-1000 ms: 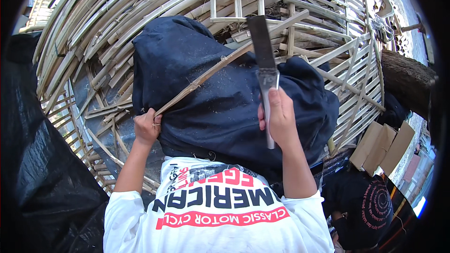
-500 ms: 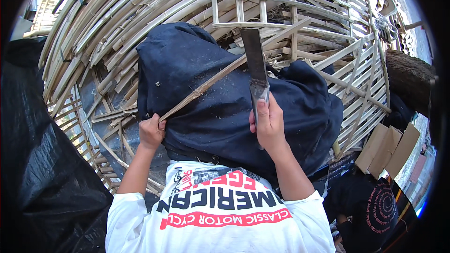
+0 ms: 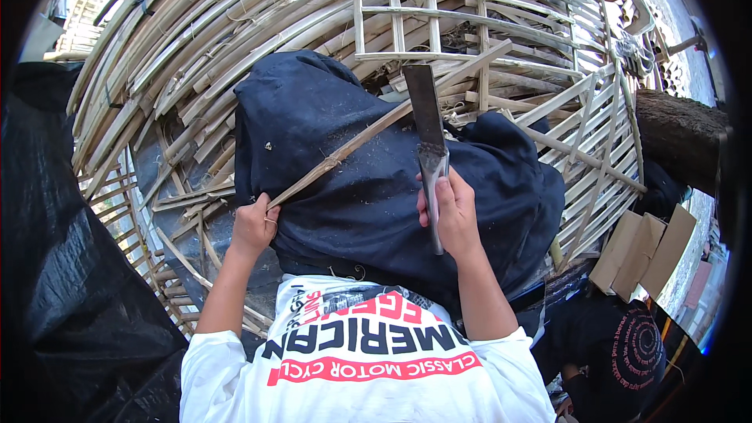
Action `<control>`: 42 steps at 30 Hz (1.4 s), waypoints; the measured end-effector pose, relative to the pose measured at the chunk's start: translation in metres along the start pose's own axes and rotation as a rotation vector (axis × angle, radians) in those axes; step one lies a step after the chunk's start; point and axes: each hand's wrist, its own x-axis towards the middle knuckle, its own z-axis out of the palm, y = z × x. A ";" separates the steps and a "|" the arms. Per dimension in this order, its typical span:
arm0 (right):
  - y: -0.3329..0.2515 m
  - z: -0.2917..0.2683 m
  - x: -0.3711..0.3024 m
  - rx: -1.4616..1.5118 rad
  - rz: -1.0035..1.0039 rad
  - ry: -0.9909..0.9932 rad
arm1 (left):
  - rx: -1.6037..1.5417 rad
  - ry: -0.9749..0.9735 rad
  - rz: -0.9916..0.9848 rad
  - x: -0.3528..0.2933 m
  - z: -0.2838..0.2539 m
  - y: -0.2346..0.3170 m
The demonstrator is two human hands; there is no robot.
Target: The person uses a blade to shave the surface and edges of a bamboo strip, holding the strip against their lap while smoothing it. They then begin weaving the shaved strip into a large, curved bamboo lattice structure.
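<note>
My left hand (image 3: 253, 226) is closed on the near end of a long split bamboo strip (image 3: 338, 154), which slants up and away to the right across my lap. In my right hand (image 3: 454, 214) is a machete (image 3: 425, 110), gripped by its metal handle with the broad dark blade pointing away from me. The blade crosses over the strip near its far half; whether they touch I cannot tell. Dark cloth (image 3: 313, 102) covers my legs beneath both, with small shavings scattered on it.
Piled bamboo strips (image 3: 211, 39) curve across the far left. A bamboo lattice (image 3: 462, 12) lies at the far side, and another slatted panel (image 3: 595, 149) to the right. Black plastic sheeting (image 3: 63, 258) hangs at left. Cardboard (image 3: 638, 251) and a person in a black shirt (image 3: 619, 360) are at right.
The machete has shifted slightly toward me, and more of its handle now shows below my right hand. My left hand keeps its grip on the bamboo strip. The whole view has tilted slightly.
</note>
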 end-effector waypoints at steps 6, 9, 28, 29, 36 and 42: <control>0.014 0.003 -0.007 -0.026 -0.096 0.144 | -0.219 -0.230 -0.128 0.021 -0.026 0.012; 0.010 0.001 -0.003 -0.276 -0.225 0.189 | -0.306 -0.285 -0.201 0.021 -0.025 0.003; 0.003 0.006 0.053 -1.164 -0.583 -0.008 | -0.656 -0.563 -0.596 0.042 -0.026 -0.023; 0.002 0.001 0.056 -1.231 -0.587 -0.012 | -0.678 -0.537 -0.581 0.044 -0.028 -0.018; -0.011 -0.064 0.084 -1.307 -0.501 0.294 | -0.666 -0.572 -0.617 0.041 -0.026 -0.028; -0.049 -0.137 0.087 -1.057 -0.432 0.655 | -0.662 -0.579 -0.613 0.050 -0.027 -0.016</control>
